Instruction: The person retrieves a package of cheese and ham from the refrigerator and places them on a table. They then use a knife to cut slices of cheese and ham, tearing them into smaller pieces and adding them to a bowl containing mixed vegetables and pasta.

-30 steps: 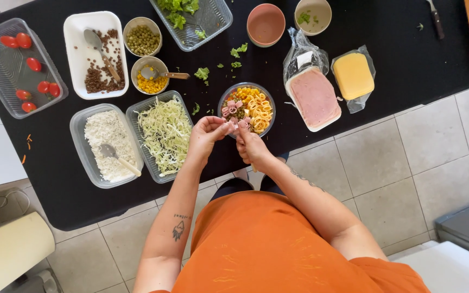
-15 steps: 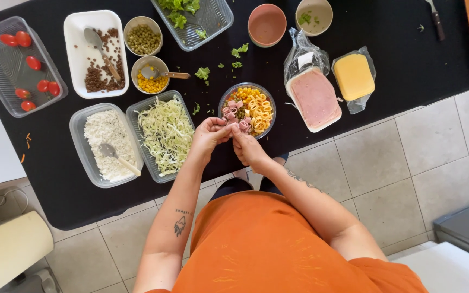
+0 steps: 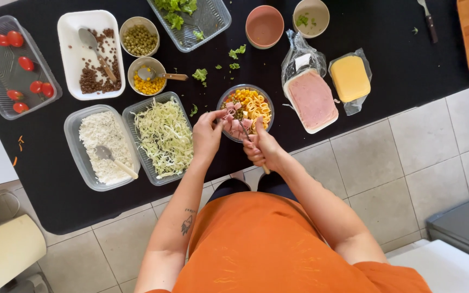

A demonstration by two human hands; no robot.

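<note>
**Salad bowl part-filled, ham going in**

Both hands over the glass bowl (image 3: pixel 245 111) at the near edge of the black counter (image 3: pixel 386 70). Left hand (image 3: pixel 208 133) has fingers pinched together on small pink ham pieces (image 3: pixel 235 120) at the bowl's left rim. Right hand (image 3: pixel 261 149) closed around a thin utensil handle, its tip down in the bowl; can't tell if it's a fork or a spoon.

Done, judging by the contents: pasta rings, corn and some dark bits already in the bowl, ham cubes piled on the near side. Nothing looks mixed yet; ham sits in one clump.

Probably left: shredded cabbage tray (image 3: pixel 164 135) just left of the bowl looks full. White grain tray (image 3: pixel 101 146) full too, spoon lying in it. Cherry tomatoes (image 3: pixel 20 65) whole in the far-left tray. Lettuce tray (image 3: pixel 191 16) at the top edge, a few leaf scraps loose on the counter. Ham block (image 3: pixel 313 100) and yellow cheese block (image 3: pixel 349 78) sit right of the bowl in opened wrap; cheese looks uncut.

Roughly midway.
</note>
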